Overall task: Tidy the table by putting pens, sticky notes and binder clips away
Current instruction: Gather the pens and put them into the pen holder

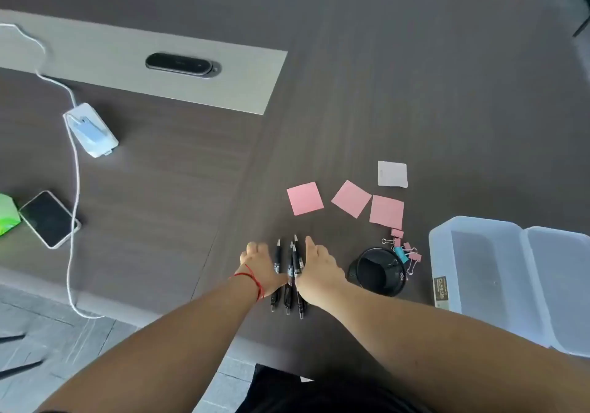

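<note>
Several black pens (290, 272) lie side by side on the dark table (415, 93), tips pointing away. My left hand (261, 269) rests on the table against their left side and my right hand (317, 269) against their right side, both flat with fingers together, hemming the pens in. Three pink sticky notes (305, 198) (351, 198) (386, 211) and a white note pad (392, 174) lie beyond. A small heap of pink and blue binder clips (403, 250) sits beside a black mesh pen cup (379, 271).
An open translucent plastic box (488, 272) with its lid stands at the right edge. At left lie a phone (48, 218), a white charger (91, 130) with cable, and a green item (6, 214). A grey panel (143, 61) with a black hatch runs across the back.
</note>
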The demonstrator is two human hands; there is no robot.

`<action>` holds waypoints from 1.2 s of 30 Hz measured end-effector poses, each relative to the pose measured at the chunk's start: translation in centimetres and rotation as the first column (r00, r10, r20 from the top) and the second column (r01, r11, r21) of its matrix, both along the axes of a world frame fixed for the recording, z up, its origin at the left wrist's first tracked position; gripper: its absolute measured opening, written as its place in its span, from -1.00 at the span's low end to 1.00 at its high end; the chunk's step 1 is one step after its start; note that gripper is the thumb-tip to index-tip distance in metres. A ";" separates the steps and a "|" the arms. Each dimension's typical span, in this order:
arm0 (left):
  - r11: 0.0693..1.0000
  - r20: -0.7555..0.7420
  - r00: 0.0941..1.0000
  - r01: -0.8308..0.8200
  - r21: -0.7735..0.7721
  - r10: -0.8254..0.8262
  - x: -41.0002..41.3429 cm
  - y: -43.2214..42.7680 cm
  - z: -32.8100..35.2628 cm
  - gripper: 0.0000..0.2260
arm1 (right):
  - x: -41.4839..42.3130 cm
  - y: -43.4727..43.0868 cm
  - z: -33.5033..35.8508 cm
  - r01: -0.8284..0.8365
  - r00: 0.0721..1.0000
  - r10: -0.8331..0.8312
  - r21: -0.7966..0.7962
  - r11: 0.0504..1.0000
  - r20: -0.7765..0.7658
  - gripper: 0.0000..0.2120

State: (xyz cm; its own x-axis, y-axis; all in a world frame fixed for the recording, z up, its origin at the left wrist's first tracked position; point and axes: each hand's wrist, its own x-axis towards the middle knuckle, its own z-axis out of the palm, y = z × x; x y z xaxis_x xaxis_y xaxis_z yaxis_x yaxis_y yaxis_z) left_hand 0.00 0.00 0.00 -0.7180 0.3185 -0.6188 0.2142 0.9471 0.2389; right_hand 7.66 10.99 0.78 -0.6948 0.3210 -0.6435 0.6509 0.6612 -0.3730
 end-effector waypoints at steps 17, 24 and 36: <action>0.995 0.071 0.994 -0.080 -0.053 0.083 1.9 1.6 -1.9 -0.52 | 2.1 -1.8 -3.1 0.022 1.000 -0.023 0.149 0.989 0.009 -0.63; 0.978 -0.119 0.989 0.063 -0.200 -0.088 4.2 2.3 -2.3 -0.58 | 2.0 -1.0 -3.7 0.068 0.993 -0.081 0.140 0.988 0.090 -0.65; 0.977 -0.154 0.979 -0.155 -0.148 0.132 5.5 1.4 -2.7 -0.69 | 5.1 0.3 -2.7 -0.022 0.993 0.012 0.083 0.996 0.114 -0.69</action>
State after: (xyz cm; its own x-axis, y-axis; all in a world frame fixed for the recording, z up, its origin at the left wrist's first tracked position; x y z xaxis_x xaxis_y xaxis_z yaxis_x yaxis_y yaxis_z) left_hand 5.48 1.36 -2.75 -0.8333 0.1117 -0.5414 0.0942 0.9937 0.0599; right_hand 12.81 11.33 -1.90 -0.6250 0.3664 -0.6893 0.6743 0.6984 -0.2401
